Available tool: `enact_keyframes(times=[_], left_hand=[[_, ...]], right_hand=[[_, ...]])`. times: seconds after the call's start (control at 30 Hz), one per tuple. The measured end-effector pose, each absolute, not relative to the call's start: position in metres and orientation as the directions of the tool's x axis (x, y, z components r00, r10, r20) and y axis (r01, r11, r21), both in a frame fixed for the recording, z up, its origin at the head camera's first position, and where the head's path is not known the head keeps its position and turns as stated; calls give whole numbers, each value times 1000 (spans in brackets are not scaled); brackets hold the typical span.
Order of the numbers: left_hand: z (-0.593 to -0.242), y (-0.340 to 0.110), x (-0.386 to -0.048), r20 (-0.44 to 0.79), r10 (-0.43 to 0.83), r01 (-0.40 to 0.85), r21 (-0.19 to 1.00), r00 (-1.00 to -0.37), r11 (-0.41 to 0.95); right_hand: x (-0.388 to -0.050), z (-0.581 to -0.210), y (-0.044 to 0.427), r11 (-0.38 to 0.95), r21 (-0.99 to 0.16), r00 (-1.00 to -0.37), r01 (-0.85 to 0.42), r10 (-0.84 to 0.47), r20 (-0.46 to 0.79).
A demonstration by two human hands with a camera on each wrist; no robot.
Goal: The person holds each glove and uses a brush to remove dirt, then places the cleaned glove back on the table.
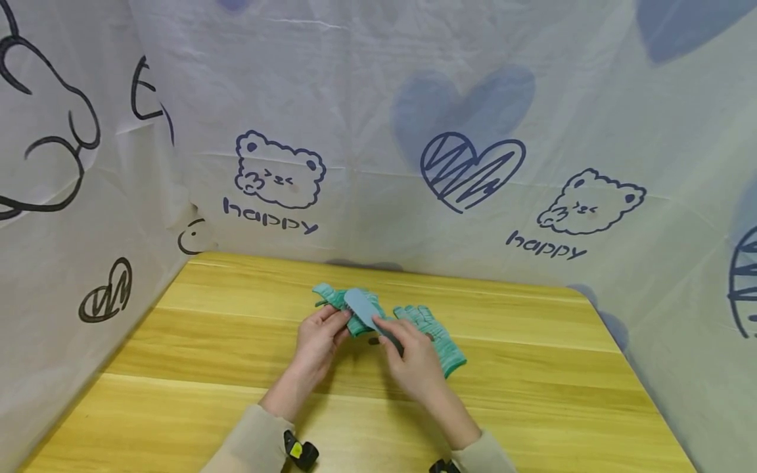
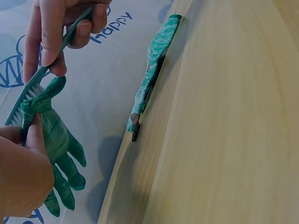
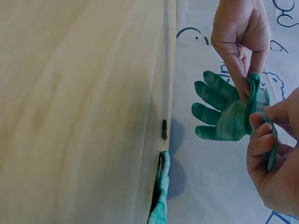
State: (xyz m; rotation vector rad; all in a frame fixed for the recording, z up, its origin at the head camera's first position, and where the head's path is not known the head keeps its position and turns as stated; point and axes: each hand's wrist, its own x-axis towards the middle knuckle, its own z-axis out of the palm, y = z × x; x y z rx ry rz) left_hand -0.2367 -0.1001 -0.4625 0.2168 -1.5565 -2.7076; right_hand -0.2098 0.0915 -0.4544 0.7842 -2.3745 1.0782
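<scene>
My left hand (image 1: 319,341) pinches the cuff of a green glove (image 2: 56,135), held up above the table with its fingers hanging down on the far side. In my right hand (image 1: 414,361) is the handle of a blue-grey brush (image 1: 362,307), its bristles against the glove's cuff. The left wrist view shows the bristles (image 2: 35,93) touching the fabric beside my left fingers. A second green glove (image 1: 434,335) lies on the table just beyond my right hand; in the right wrist view this glove (image 3: 161,191) is at the table's edge.
A small dark object (image 3: 164,129) lies on the wooden table (image 1: 532,394), near the second glove. White cloth (image 1: 367,85) printed with hearts and bears hangs behind the table and along its left side.
</scene>
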Motion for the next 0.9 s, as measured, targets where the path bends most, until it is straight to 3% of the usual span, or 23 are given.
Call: enact_keyframes(times=[0.7,0.9], left_hand=[[-461,-99,-236,-108,-102,-46,873,-989,-486],[-461,-101,-236,-100,-97,-41,873,-990,-486]], right_hand=[[-213,-454,96,617,-598,-816,-512,-132,563],[-214,-450,96,582,-582,-774,-567,-137,618]])
